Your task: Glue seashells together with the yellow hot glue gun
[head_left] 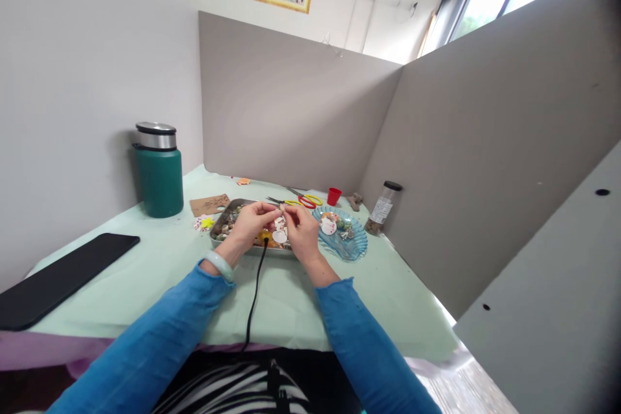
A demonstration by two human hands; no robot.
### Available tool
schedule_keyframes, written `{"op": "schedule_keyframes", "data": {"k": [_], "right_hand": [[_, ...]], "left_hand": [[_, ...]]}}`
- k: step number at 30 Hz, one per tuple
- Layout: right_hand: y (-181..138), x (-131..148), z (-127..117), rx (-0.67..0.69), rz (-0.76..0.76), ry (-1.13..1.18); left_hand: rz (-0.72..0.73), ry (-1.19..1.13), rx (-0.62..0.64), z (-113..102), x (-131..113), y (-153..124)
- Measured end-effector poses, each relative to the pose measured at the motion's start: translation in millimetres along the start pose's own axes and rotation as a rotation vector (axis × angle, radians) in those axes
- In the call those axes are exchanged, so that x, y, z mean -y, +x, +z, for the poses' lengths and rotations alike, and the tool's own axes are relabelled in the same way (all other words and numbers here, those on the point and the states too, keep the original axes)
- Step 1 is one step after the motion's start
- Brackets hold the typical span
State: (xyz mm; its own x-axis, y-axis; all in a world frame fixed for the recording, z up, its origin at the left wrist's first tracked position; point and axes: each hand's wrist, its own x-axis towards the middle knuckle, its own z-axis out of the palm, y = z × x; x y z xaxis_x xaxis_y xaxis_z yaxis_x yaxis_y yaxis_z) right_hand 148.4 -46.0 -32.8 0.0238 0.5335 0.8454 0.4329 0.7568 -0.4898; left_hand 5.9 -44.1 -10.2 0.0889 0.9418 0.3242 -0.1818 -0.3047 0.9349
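My left hand and my right hand meet above a metal tray of small shells and beads. Both hands are closed in a pinch, fingertips almost touching, and what they hold is too small to make out. A thin black cord runs from between the hands down toward my lap. Pale round shell pieces hang or lie just under the fingertips. Both sleeves are blue, and a pale bangle sits on my left wrist.
A blue glass dish with shells lies right of the tray. Behind are red-and-yellow scissors, a red cup, and a clear jar. A green flask and a black pad stand left. Grey partitions enclose the table.
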Motion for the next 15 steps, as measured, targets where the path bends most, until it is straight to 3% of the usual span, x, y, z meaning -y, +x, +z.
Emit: {"op": "schedule_keyframes", "data": {"k": [15], "right_hand": [[-1.7, -5.2, 0.5, 0.013, 0.048, -0.020]], "left_hand": [[-0.033, -0.057, -0.012, -3.2, -1.3, 1.2]]}}
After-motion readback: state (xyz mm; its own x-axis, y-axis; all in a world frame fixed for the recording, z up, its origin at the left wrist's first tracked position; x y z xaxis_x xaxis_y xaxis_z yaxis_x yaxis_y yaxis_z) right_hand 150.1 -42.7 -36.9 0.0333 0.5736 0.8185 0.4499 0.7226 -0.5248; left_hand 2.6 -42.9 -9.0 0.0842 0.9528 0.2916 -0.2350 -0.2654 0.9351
